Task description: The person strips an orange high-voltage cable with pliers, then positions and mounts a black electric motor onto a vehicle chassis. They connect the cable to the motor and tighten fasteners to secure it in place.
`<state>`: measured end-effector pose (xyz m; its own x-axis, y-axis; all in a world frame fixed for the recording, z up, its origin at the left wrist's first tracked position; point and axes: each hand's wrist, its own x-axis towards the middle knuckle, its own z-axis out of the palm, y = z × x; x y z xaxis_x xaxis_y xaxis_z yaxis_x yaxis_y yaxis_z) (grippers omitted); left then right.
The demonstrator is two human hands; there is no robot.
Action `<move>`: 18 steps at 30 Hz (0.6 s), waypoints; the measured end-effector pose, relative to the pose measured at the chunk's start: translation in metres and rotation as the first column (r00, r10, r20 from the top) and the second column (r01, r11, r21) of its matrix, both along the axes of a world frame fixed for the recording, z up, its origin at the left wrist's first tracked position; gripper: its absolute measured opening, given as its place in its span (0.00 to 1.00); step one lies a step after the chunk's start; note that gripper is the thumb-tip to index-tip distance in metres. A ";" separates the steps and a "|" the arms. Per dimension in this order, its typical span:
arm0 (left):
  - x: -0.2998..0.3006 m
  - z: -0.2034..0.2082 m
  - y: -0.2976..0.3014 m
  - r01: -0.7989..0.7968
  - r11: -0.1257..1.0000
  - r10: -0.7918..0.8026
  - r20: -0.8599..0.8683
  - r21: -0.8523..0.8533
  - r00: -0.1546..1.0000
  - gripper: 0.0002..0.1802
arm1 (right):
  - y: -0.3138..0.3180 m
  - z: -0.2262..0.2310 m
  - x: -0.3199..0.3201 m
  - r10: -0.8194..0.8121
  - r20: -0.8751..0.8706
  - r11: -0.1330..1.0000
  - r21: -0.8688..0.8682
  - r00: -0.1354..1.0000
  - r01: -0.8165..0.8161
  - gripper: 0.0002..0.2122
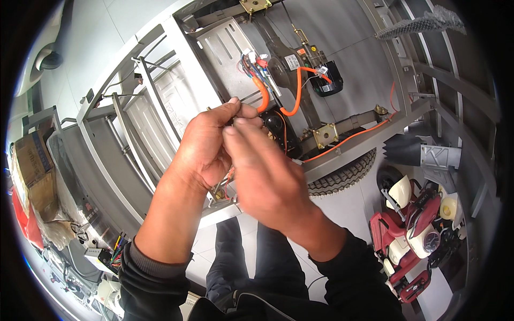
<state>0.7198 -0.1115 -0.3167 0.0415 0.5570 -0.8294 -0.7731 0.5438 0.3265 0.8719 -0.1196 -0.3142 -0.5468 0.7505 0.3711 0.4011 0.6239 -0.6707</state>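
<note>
Two bare hands meet near the middle of the head view: the left hand [202, 142] comes up from the lower left, and the right hand [272, 179] comes up from the lower right. On the left hand we see the thumb and first finger bent in close, tip near tip, like a pinch. The right hand is blurry, with its fingers long and side by side, right up by the left one. We cannot tell if a small thing sits between the fingertips, because the hands hide that spot, so we cannot say what they are clamped on. Just beside the fingertips, a bit above the middle of the view, is the orange sleeve [263, 96]; we cannot tell if they touch it. To do this finger work well, we think the left hand should be very steady, and the right one should make small, soft moves and not tug the wires [247, 66]. The orange sleeve is long and bent. Its long axis runs from beside the fingertips up the view and then leans left, so its far end points to the upper left, where the wires and their little plugs [262, 62] fan out. To its right, an orange cable [299, 91] loops up to the black motor [334, 80].
</note>
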 end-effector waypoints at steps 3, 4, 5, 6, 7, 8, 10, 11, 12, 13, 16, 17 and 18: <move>0.002 0.003 0.000 0.179 0.983 -0.168 -0.178 0.049 0.970 0.18 | 0.013 -0.020 0.043 -0.222 0.071 0.964 -0.133 0.972 0.230 0.12; 0.005 0.005 0.000 0.256 0.965 -0.233 -0.254 0.058 0.939 0.17 | 0.017 -0.033 0.055 -0.351 0.193 0.823 -0.403 0.916 0.400 0.11; 0.009 0.006 -0.001 0.325 0.943 -0.285 -0.329 0.074 0.900 0.17 | 0.024 -0.051 0.063 -0.353 0.296 0.720 -0.519 0.887 0.460 0.12; 0.012 0.007 -0.002 0.405 0.911 -0.341 -0.417 0.073 0.842 0.16 | 0.024 -0.067 0.073 -0.198 0.473 0.689 -0.555 0.859 0.465 0.13; 0.015 0.007 -0.002 0.480 0.874 -0.380 -0.501 0.081 0.777 0.16 | 0.018 -0.084 0.076 -0.043 0.667 0.691 -0.518 0.744 0.504 0.14; 0.018 0.007 -0.004 0.549 0.832 -0.405 -0.586 0.083 0.702 0.15 | 0.012 -0.099 0.079 0.091 0.746 0.687 -0.527 0.660 0.500 0.16; 0.024 0.005 -0.007 0.612 0.788 -0.393 -0.705 0.073 0.590 0.14 | 0.006 -0.124 0.084 0.190 0.725 0.615 -0.613 0.662 0.496 0.17; 0.026 0.004 -0.009 0.644 0.762 -0.382 -0.760 0.063 0.526 0.13 | 0.002 -0.134 0.085 0.246 0.715 0.552 -0.658 0.654 0.512 0.18; 0.027 0.003 -0.011 0.648 0.759 -0.377 -0.766 0.067 0.521 0.13 | -0.003 -0.141 0.086 0.212 0.703 0.540 -0.663 0.679 0.518 0.20; 0.027 0.002 -0.013 0.652 0.755 -0.373 -0.775 0.067 0.511 0.12 | -0.008 -0.147 0.085 0.192 0.604 0.454 -0.753 0.773 0.476 0.18; 0.027 -0.001 -0.020 0.692 0.718 -0.323 -0.846 0.074 0.425 0.10 | -0.018 -0.154 0.086 0.104 0.370 0.281 -0.901 0.923 0.329 0.16; 0.028 -0.002 -0.022 0.723 0.688 -0.276 -0.896 0.070 0.349 0.10 | -0.020 -0.153 0.088 0.101 0.345 0.278 -0.910 0.933 0.307 0.16; 0.028 -0.002 -0.024 0.751 0.658 -0.225 -0.936 0.057 0.269 0.09 | -0.021 -0.153 0.089 0.098 0.306 0.280 -0.921 0.947 0.269 0.17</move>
